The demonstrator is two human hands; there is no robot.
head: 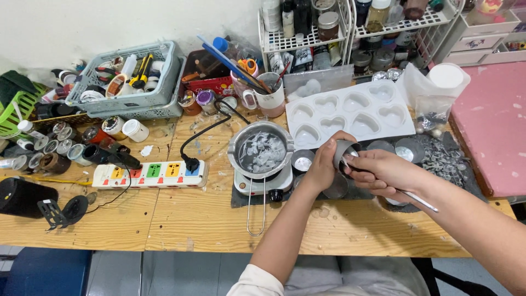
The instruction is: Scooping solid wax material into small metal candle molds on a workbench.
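Centre-right of frame: my left hand point(324, 164) is wrapped round a small round metal tin cup point(343, 153), tilted on its side with the mouth turned toward the right hand point(383, 174); fingers closed firmly on the cup wall, thumb over the top. The right hand is fisted round a thin metal tool point(417, 199), its handle trailing out toward lower right, its working tip at or inside the cup mouth; the tip itself is hidden, so I cannot tell what it touches. I judge the step as scraping or working the inside of the tin. Cup held above a dark mat point(438, 159) strewn with pale flakes, just right of a small white electric hotplate point(263, 183) carrying a steel melting pot point(261, 149) with white, partly melted chunks. More shallow round tins point(406, 149) sit on the mat beside the hands. Above them, a white silicone mould with heart-shaped cavities point(350, 112). Left of centre, a white power strip with coloured sockets point(150, 174). Next move, by my reckoning, wants a steady hold on the cup and a controlled tool stroke, clear of the pot handle.
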